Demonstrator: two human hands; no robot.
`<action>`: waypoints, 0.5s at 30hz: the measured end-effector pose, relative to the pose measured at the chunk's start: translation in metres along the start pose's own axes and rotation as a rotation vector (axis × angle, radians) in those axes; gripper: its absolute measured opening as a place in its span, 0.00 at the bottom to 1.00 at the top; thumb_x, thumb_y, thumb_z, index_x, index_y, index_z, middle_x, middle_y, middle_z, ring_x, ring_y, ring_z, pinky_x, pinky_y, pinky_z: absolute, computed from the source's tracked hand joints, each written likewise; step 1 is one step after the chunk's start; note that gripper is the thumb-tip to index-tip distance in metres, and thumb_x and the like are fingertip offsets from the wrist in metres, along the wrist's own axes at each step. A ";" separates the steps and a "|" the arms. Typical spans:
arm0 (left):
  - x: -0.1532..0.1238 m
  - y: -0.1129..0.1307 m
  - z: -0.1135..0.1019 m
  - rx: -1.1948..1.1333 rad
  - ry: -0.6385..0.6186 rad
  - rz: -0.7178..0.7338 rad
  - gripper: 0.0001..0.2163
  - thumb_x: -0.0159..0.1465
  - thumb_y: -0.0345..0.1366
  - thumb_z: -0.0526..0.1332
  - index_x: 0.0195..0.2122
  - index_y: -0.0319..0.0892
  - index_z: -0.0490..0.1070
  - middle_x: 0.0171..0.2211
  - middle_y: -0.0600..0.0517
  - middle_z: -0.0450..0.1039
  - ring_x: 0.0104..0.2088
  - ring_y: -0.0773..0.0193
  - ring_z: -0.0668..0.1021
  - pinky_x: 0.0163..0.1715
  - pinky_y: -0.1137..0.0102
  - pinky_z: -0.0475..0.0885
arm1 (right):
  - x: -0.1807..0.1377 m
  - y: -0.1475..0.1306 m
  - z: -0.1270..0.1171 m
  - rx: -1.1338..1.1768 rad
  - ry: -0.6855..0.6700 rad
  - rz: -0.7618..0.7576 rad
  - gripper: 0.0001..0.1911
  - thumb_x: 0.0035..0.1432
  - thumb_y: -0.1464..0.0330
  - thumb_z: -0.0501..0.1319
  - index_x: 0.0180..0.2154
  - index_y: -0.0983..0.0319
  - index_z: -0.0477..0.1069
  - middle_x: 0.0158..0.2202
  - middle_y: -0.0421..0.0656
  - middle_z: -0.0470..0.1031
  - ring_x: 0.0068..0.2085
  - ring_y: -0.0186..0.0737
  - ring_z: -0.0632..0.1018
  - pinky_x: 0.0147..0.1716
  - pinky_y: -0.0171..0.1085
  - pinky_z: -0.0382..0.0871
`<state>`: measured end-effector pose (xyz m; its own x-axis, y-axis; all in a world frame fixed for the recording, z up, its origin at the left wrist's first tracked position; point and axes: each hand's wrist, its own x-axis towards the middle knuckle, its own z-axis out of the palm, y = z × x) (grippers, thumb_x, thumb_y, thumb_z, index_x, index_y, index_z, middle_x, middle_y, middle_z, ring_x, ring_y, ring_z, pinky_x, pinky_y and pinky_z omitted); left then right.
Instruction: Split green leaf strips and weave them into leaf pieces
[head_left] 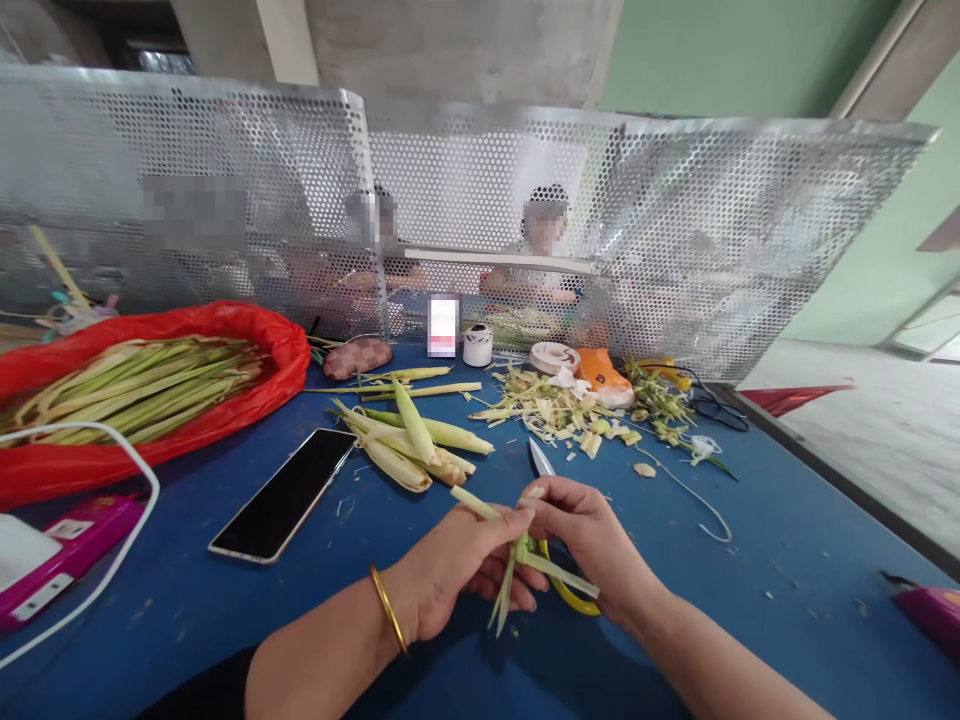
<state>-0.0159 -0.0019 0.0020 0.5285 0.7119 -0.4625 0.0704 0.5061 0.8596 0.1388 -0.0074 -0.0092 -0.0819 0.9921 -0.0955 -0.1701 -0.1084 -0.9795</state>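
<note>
My left hand [469, 560] is closed around a small bundle of pale green leaf strips [504, 590], whose ends stick out below and to both sides of the fingers. My right hand [581, 525] pinches the same strips from the other side, fingertips meeting the left thumb. What exactly sits between the fingertips is hidden. Under the hands lies a pair of scissors with a yellow handle [576, 598], its blade pointing away from me. Just beyond, several pale husk-covered stalks [420, 450] are heaped on the blue table [375, 610].
A black-screened phone [285, 495] lies left, near a red plastic bag [277, 335] full of long green strips. Plant scraps [525, 400], a tape roll [555, 357] and an orange packet [602, 372] are at the back. A perforated metal screen [465, 180] stands behind; people sit beyond it.
</note>
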 end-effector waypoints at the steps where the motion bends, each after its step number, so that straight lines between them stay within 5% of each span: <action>1: 0.000 -0.001 0.000 -0.020 -0.015 -0.019 0.24 0.56 0.55 0.61 0.41 0.38 0.73 0.28 0.45 0.79 0.23 0.64 0.78 0.29 0.70 0.70 | 0.000 0.000 0.001 0.008 -0.002 0.004 0.17 0.42 0.58 0.71 0.22 0.64 0.71 0.18 0.35 0.64 0.22 0.29 0.61 0.23 0.31 0.54; 11: -0.001 -0.001 -0.004 -0.136 -0.104 0.026 0.17 0.58 0.46 0.64 0.39 0.36 0.75 0.26 0.48 0.77 0.23 0.67 0.77 0.29 0.73 0.72 | -0.003 -0.003 0.000 0.181 -0.018 0.031 0.15 0.45 0.62 0.71 0.22 0.64 0.70 0.17 0.35 0.65 0.20 0.28 0.62 0.21 0.31 0.54; 15: -0.004 0.003 0.002 -0.087 -0.119 0.054 0.15 0.56 0.44 0.66 0.34 0.35 0.77 0.22 0.49 0.75 0.21 0.67 0.76 0.28 0.72 0.72 | -0.003 -0.003 0.001 0.176 0.083 -0.026 0.14 0.43 0.63 0.71 0.20 0.63 0.69 0.19 0.35 0.65 0.22 0.29 0.62 0.22 0.31 0.55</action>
<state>-0.0163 -0.0039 0.0062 0.6267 0.6790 -0.3825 -0.0317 0.5126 0.8580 0.1386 -0.0105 -0.0061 0.0048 0.9958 -0.0918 -0.3405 -0.0847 -0.9364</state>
